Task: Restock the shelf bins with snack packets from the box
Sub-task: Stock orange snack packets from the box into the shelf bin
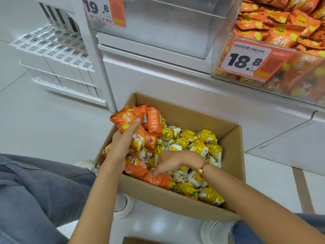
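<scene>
An open cardboard box (232, 155) on the floor holds several orange and yellow snack packets. My left hand (123, 143) holds a bunch of orange packets (140, 120) above the box's left side, one finger stretched across the top one. My right hand (168, 162) reaches down into the box and grips another orange packet (160, 179) near the front wall. Yellow packets (202, 143) fill the right half. At the upper right, a clear shelf bin (219, 67) is full of orange packets. A clear bin (167, 32) above the box holds nothing that I can see.
Price tags (246, 60) hang on the bin fronts. A white shelf base (158, 81) stands behind the box. To the left, a low rack (58, 55) carries white boxed goods. My knees and white shoes (123, 206) flank the box on the pale floor.
</scene>
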A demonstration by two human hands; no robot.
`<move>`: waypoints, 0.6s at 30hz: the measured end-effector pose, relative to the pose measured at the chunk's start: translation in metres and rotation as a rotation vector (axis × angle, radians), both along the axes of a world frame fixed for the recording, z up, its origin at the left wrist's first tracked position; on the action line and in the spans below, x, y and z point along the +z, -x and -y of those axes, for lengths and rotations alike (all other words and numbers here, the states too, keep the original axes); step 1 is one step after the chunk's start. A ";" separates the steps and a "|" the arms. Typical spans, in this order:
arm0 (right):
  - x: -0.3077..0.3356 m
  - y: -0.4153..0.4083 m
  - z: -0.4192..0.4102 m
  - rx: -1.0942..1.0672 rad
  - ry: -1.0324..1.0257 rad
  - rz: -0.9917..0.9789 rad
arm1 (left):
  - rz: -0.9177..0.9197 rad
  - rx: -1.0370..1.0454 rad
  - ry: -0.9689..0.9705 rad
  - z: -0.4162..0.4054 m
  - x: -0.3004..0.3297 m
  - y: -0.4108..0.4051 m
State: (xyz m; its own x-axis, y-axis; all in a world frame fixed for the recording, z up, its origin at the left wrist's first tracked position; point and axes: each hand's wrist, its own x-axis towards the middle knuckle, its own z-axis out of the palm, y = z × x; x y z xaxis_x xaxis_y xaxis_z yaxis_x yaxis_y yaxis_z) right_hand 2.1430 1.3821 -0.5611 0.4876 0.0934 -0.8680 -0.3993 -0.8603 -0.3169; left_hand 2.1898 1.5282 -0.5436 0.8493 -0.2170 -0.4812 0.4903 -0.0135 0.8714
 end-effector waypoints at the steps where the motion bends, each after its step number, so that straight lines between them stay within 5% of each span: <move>1: 0.001 0.003 0.001 -0.016 -0.009 0.019 | -0.005 0.002 0.007 0.000 -0.001 0.000; 6: 0.000 0.012 0.008 -0.063 -0.033 0.050 | -0.034 0.031 0.029 0.000 0.000 -0.002; 12: 0.018 0.021 0.039 -0.381 -0.106 0.088 | -0.068 0.050 0.074 -0.003 0.002 -0.004; 18: 0.043 0.029 0.074 -0.721 -0.259 0.405 | -0.139 -0.017 0.218 0.009 0.015 -0.003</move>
